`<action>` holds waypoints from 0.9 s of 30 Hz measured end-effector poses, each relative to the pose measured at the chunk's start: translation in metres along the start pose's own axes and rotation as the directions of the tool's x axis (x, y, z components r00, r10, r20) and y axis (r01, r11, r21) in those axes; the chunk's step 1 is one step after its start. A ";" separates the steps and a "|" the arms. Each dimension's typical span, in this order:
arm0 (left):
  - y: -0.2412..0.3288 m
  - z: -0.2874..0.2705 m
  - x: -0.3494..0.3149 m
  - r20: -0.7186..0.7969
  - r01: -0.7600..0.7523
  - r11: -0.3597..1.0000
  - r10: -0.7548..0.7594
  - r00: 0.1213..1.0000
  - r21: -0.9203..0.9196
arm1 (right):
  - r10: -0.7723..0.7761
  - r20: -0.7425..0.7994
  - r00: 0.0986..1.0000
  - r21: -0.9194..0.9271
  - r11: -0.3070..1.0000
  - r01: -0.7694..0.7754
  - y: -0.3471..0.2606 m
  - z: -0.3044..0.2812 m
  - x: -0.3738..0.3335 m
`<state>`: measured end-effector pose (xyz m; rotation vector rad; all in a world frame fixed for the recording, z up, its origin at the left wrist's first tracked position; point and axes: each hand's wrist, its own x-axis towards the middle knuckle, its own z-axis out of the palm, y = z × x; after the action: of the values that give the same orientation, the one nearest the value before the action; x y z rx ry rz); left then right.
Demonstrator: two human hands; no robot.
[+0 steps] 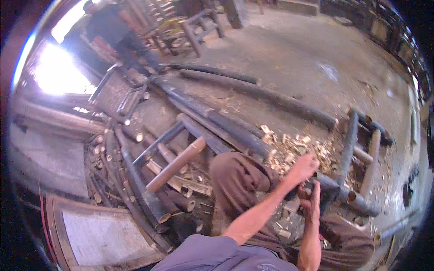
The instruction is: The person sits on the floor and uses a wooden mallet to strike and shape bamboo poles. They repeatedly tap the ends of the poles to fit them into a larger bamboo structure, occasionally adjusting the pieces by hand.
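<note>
Both my hands are close together in front of my knees, beside a heap of pale wood chips [294,147]. My left hand [306,168] is closed in a fist; what it grips, if anything, is hidden. Just below it, my right hand [311,202] has its fingers curled round a dark piece of bamboo [329,184], partly covered by the hands. Beyond the hands on the right lies a bamboo frame [349,149] of joined dark and brown poles. A second such frame [177,163] rests to the left of my knee.
Long dark bamboo poles [212,118] lie across the floor ahead. Cut bamboo pieces [108,153] are piled at the left, near a wood-framed panel [101,235]. A low chair [120,92] stands farther off, by a person [108,29] in dark clothes. Another bamboo frame [201,29] stands at the back.
</note>
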<state>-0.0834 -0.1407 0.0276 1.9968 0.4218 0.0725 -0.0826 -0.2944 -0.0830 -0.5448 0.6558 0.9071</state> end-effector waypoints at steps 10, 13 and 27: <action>0.024 -0.004 0.037 -0.293 -0.226 0.942 0.150 0.944 -0.247 | -0.409 0.569 0.713 -0.707 -0.687 0.170 -0.086 0.128 -0.146; 0.011 -0.017 0.052 -0.454 -0.285 0.944 0.184 0.872 -0.166 | -0.489 0.645 0.587 -0.733 -0.612 0.296 -0.123 0.152 -0.156; -0.061 0.058 0.115 0.043 0.122 0.245 -0.303 0.952 -0.962 | -0.272 0.059 0.960 -0.705 0.670 0.233 -0.143 0.119 0.039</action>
<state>0.0220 -0.1286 -0.0680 0.6527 0.5638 0.2519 0.0896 -0.2656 -0.0080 -1.3312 0.2314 0.8622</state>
